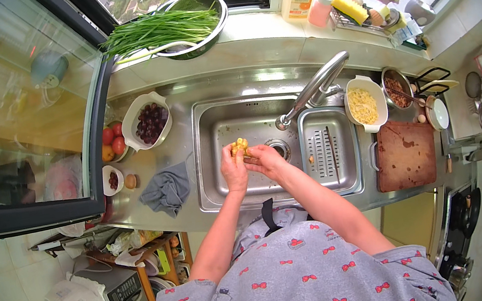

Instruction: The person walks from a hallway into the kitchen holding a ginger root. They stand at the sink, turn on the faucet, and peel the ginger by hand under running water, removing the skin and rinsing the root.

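Observation:
Over the left basin of the steel sink [229, 195], my two hands meet around a knobbly yellow piece, apparently ginger root [240, 144]. My left hand [234, 170] grips it from the left, its knobs sticking up past the fingers. From the right, my right hand [266, 160] has its thumb and curled fingers against the same root; the fingers partly hide its lower side. Just right of my hands is the drain [278, 148]. A steel drainer basket [311, 118] fills the right basin, holding one chopstick [333, 155] and a small yellowish scrap [311, 159].
The faucet [319, 79] arches over the sink. Left are a grey cloth [167, 190], an egg [131, 181] and a grape dish [129, 126]. Right are a wooden cutting board [405, 155] and a dish of yellow food [362, 105]. Green chives [165, 29] overhang a sill bowl; an open window [100, 125] juts in.

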Available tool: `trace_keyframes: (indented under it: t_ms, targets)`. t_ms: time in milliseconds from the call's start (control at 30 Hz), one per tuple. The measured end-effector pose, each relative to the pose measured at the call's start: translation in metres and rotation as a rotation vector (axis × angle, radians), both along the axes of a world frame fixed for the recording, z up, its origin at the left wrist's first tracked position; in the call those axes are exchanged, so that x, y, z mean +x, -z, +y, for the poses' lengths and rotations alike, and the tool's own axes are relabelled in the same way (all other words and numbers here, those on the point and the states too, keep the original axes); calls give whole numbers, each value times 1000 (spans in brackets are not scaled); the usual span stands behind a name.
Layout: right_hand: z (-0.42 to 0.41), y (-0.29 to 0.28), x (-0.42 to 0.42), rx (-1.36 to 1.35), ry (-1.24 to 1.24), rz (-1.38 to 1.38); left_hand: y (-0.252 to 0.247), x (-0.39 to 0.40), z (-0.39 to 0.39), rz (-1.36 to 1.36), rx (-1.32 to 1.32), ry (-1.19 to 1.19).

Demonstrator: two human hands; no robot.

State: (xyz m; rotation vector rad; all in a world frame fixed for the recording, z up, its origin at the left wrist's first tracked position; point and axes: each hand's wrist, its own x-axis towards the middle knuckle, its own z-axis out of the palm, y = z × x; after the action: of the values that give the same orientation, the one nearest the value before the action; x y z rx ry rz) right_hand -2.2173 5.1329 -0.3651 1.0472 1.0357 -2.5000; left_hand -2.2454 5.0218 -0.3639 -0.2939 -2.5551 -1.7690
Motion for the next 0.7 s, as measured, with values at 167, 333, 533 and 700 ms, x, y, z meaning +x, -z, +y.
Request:
trace_keyframes:
  t_ms: [167,333,533,700]
  targets:
    - [-3,-3,-2,223,-90,-34,-1,1,-1,104,-100,24]
    - [20,18,-7,-152,-32,-165,-16,4,2,-74,54,5]
    - [26,4,-4,-128,19,-80,14,-7,-5,-100,177,-38]
    - [10,8,-4,457,-193,144,8,-4,0,-90,87,5]
